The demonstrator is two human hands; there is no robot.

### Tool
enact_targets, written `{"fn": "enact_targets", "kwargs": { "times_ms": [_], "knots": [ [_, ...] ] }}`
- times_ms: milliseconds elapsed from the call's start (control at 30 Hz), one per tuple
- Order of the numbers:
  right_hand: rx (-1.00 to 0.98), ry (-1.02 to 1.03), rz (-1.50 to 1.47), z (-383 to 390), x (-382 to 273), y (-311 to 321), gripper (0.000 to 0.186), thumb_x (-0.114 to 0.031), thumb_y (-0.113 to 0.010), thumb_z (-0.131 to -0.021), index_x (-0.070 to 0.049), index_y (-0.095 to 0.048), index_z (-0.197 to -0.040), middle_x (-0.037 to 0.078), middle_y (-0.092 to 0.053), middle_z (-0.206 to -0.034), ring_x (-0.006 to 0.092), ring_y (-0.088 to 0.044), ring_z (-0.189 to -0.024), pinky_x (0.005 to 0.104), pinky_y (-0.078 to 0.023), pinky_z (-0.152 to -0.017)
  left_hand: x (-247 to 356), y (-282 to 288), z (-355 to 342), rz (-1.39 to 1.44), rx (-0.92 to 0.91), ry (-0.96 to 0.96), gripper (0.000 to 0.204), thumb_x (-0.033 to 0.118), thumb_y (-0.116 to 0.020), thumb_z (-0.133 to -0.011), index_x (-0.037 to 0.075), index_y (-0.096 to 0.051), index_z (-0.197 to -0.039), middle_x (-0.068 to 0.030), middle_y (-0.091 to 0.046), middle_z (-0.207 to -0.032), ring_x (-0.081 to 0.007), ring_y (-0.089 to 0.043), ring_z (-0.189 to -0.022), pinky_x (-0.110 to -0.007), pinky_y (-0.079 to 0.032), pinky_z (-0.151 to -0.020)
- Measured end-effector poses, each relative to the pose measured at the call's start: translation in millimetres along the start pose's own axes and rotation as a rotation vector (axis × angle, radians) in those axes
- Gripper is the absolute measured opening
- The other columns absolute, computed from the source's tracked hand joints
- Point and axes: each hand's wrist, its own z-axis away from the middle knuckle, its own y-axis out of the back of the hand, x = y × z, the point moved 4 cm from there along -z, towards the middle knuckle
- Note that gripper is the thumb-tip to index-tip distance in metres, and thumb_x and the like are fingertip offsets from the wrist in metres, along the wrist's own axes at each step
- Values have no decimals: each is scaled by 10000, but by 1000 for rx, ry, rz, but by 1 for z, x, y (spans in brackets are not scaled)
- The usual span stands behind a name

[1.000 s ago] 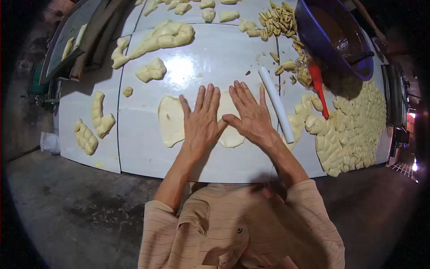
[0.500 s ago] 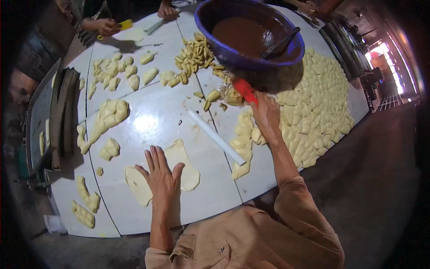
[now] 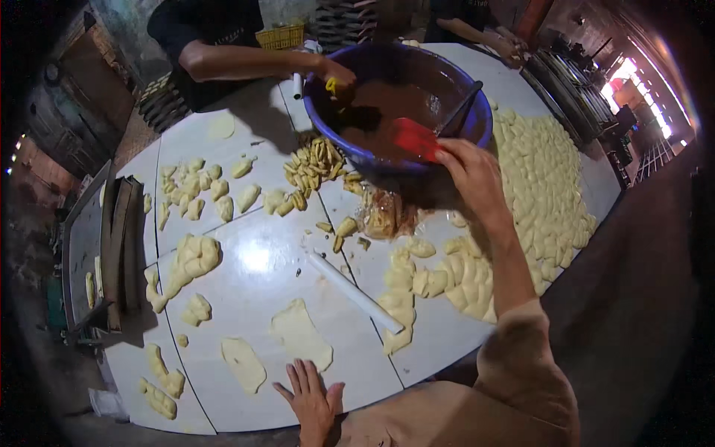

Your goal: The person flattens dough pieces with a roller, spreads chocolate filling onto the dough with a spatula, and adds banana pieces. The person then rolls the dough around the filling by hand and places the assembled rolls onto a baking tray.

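Note:
My right hand point(image 3: 477, 175) grips a red scraper point(image 3: 415, 140), its blade over the brown paste point(image 3: 395, 104) in a large blue-purple basin point(image 3: 356, 154). My left hand point(image 3: 309, 395) lies flat with fingers spread at the table's near edge. Just beyond its fingertips is a rolled-out dough sheet point(image 3: 301, 334), with a narrower sheet point(image 3: 243, 365) to its left. A white rolling pin point(image 3: 356, 293) rests slantwise between my hands. Cut banana pieces point(image 3: 314, 165) are heaped left of the basin, and a clear plastic bag with pieces point(image 3: 382, 212) sits in front of it.
Many dough pieces point(image 3: 540, 186) cover the table's right side. More dough lumps point(image 3: 192, 264) lie at left. A co-worker's hand point(image 3: 337, 74) with a yellow tool reaches into the basin; a black-handled utensil point(image 3: 459, 106) leans there. Metal trays point(image 3: 119, 246) stand at the left edge.
My right hand has carried the red scraper up from beside the basin to over its paste. My left hand has slid nearer, off the dough. The co-worker's yellow tool has moved into the basin.

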Motion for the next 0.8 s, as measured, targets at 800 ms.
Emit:
{"fn": "enact_targets", "kwargs": {
  "times_ms": [800],
  "knots": [
    [-996,-147,-444,-104,91,-98,446,-292,-830,-879,22,-751,-1186,32,-759,-905,106,-640,-769,277,-512,-706,9,2,4,-16,152,-90,612,465,-620,-981,158,-538,-1505,-315,-345,-1605,-528,-267,-1502,-754,-62,-1171]
  ]
}}
